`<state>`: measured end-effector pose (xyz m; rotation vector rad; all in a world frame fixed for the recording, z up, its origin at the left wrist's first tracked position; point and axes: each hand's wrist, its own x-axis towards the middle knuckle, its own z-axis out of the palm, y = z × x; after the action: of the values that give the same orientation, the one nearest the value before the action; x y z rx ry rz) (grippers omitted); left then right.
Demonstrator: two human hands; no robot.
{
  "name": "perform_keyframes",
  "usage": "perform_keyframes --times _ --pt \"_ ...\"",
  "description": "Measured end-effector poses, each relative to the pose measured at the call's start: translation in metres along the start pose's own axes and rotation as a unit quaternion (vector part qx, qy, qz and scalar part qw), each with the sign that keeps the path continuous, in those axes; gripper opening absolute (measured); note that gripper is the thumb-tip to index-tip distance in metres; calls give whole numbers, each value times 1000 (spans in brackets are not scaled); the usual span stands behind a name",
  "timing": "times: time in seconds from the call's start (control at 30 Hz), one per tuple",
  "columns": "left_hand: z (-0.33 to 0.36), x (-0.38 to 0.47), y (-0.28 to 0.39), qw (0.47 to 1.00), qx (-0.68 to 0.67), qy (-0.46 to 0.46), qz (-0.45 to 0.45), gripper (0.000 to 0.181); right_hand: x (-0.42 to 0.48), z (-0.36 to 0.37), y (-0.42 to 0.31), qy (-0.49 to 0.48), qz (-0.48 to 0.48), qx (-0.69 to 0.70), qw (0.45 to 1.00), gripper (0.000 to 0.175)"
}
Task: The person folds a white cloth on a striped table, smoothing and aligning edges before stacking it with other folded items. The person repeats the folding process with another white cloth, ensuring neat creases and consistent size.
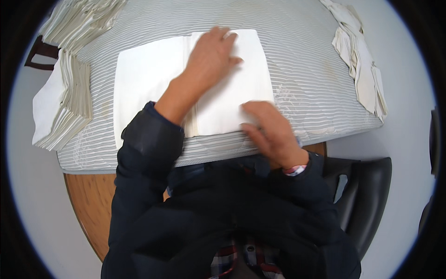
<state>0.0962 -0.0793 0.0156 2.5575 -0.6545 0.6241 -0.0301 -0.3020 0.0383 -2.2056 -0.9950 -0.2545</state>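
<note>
A white cloth lies flat in front of me, with a narrow cream strip running from its far edge to its near edge. My left hand is over the far part of the cloth, right of that strip, with fingers apart and nothing seen in them. Whether it presses on the cloth is hard to tell. By the near right corner hovers my right hand, blurred, its thumb and fingers spread. No cloth shows between them.
Two piles of folded white cloths, a far pile and a near pile, stand at left. More crumpled cloths lie along the right edge of the striped padded cover. A black chair stands at lower right.
</note>
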Motion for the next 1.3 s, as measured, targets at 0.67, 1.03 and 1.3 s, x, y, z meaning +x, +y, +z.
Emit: perform_keyframes --times 0.67,1.03,1.3 --pt "11 -59 43 981 16 -184 60 117 -56 12 31 52 185 -72 979 66" --pt "14 -64 41 977 41 -200 66 116 -58 20 36 68 181 -159 968 70" --pt "3 -52 44 971 25 -233 44 116 -72 13 35 -26 60 -236 970 59"
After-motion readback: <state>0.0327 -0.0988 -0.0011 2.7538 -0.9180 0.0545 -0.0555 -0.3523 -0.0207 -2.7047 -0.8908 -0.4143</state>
